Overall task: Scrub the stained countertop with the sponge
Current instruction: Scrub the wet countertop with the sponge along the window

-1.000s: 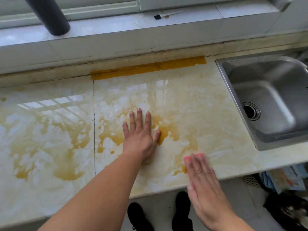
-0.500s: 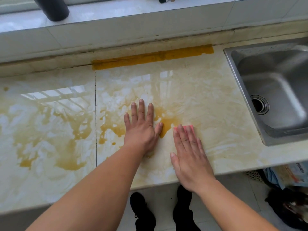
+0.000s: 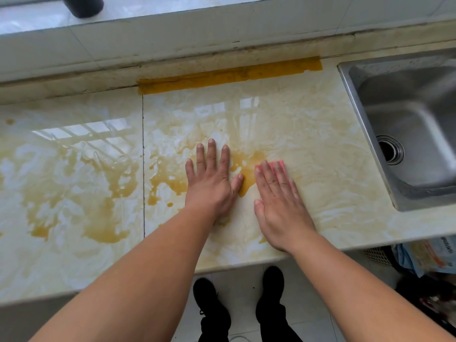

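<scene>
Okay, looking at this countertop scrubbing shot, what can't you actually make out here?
1. Sponge, head view: only a pink edge shows; the right hand covers the rest.
2. Countertop under the left hand: staining there is hidden.
3. Dark cylinder on the sill: cut off by the top edge.
4. Sink: cut off by the right edge.

countertop (image 3: pixel 308 144): glossy marbled stone | sink (image 3: pixel 407 114): brushed metal

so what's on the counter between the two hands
In the head view, a dark yellow-brown puddle of stain lies on the countertop between the left hand and the right hand, which presses the pink sponge.
</scene>
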The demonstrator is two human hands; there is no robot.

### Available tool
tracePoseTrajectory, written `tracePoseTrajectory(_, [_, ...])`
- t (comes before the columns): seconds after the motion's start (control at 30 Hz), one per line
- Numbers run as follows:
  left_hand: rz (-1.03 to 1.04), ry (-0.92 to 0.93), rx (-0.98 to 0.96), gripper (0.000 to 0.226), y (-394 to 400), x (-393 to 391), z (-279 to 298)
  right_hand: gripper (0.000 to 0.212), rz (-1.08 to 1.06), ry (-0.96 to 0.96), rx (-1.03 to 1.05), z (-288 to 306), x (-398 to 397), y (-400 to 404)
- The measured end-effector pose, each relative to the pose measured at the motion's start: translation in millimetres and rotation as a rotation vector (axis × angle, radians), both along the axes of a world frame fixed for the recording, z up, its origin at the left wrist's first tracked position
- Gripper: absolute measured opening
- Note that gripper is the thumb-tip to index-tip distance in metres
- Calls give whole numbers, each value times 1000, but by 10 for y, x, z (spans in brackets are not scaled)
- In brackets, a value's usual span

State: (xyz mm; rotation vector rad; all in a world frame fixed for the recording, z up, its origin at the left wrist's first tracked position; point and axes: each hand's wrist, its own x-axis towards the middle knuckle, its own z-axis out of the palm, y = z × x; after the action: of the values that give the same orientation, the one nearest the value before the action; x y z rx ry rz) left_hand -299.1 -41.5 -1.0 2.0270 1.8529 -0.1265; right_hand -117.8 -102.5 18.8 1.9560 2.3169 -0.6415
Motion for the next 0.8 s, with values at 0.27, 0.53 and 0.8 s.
tracePoseTrajectory(0.27, [1, -8, -6, 78, 7, -4, 9, 67, 10, -23, -38, 105, 478, -567])
tracePoseTrajectory(0.53, [-20, -7, -41, 78, 14, -28, 30, 66, -28, 7, -6, 46, 585, -22])
tracePoseTrajectory(0.8, [-105, 12, -33, 76, -30, -370, 47, 72, -204, 16, -21, 48, 773, -908])
